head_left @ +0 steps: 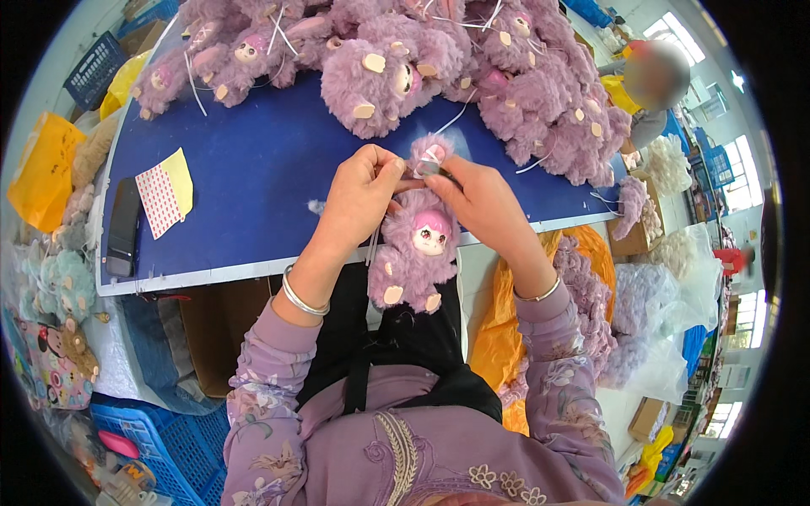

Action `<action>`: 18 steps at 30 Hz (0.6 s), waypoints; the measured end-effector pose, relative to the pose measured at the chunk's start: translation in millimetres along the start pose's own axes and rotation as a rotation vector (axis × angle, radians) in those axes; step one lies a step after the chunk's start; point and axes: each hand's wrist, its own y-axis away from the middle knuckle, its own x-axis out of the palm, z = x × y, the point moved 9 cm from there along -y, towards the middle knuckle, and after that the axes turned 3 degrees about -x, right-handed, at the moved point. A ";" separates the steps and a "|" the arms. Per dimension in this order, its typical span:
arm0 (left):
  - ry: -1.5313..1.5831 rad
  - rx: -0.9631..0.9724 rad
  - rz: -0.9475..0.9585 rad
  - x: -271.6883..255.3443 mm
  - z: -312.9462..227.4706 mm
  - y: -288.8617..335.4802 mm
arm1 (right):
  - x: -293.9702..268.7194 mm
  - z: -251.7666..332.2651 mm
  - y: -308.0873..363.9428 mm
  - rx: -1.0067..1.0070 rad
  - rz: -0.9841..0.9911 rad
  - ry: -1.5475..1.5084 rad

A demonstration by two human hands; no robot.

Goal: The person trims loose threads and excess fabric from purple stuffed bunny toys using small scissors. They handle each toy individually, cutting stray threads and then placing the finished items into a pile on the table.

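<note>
A purple plush doll (408, 270) with a pink-haired face hangs upright at the table's front edge, its feet over my lap. My left hand (359, 198) is closed in a pinch at the doll's upper left, by the base of its ears. On the other side, my right hand (485, 202) is closed around a small dark, metallic-looking tool (430, 168), mostly hidden by the fingers. The doll's pink ear (434, 152), with a white tie across it, sticks up between both hands. White strands hang below my left hand.
A heap of purple plush dolls (388, 67) lines the back of the blue table (253, 177). At left lie a phone (124, 226) and sticker sheets (164, 194). An orange bag (489, 337) of plush stands right; a blue crate (169, 447) sits lower left. Another person (650, 126) is far right.
</note>
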 end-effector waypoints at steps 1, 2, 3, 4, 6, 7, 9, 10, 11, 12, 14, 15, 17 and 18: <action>-0.009 0.007 -0.004 -0.2 -1.9 0.0 | 1.0 -0.6 2.0 -0.014 -0.012 -0.022; -0.019 0.008 -0.007 0.3 -3.2 1.1 | 1.9 0.5 3.1 -0.025 -0.014 0.005; -0.029 0.010 -0.010 0.8 -4.5 1.9 | 2.9 2.3 3.6 -0.035 -0.016 0.032; -0.041 0.009 -0.009 1.8 -5.3 2.1 | 3.5 3.8 3.9 -0.046 -0.018 0.059; -0.059 0.013 -0.010 2.9 -6.8 2.3 | 0.5 8.6 2.4 -0.060 -0.017 0.124; -0.083 0.021 -0.009 3.2 -6.6 1.4 | -1.2 10.7 1.5 -0.066 -0.016 0.156; -0.133 0.038 -0.008 3.7 -4.9 -0.7 | -2.1 11.1 -1.2 -0.070 0.006 0.212; -0.136 0.040 -0.010 3.6 -3.9 -1.3 | -1.6 10.8 -2.3 -0.072 0.018 0.240; -0.139 0.042 -0.009 3.9 -3.2 -2.2 | -1.6 10.0 -2.8 -0.068 0.020 0.254; -0.142 0.045 -0.009 4.3 -3.0 -2.8 | -1.3 9.4 -3.2 -0.065 0.023 0.269; -0.102 0.062 -0.031 6.1 -6.6 -2.1 | 0.2 7.3 -4.6 -0.056 0.036 0.281; -0.082 0.071 -0.042 6.6 -8.7 -1.6 | 1.4 5.7 -5.8 -0.050 0.046 0.278; 0.002 0.039 -0.069 5.0 -8.6 -1.7 | 1.6 1.5 -6.4 -0.019 0.045 0.204; 0.045 0.024 -0.081 4.1 -8.0 -2.1 | 1.0 -1.6 -6.4 0.006 0.033 0.132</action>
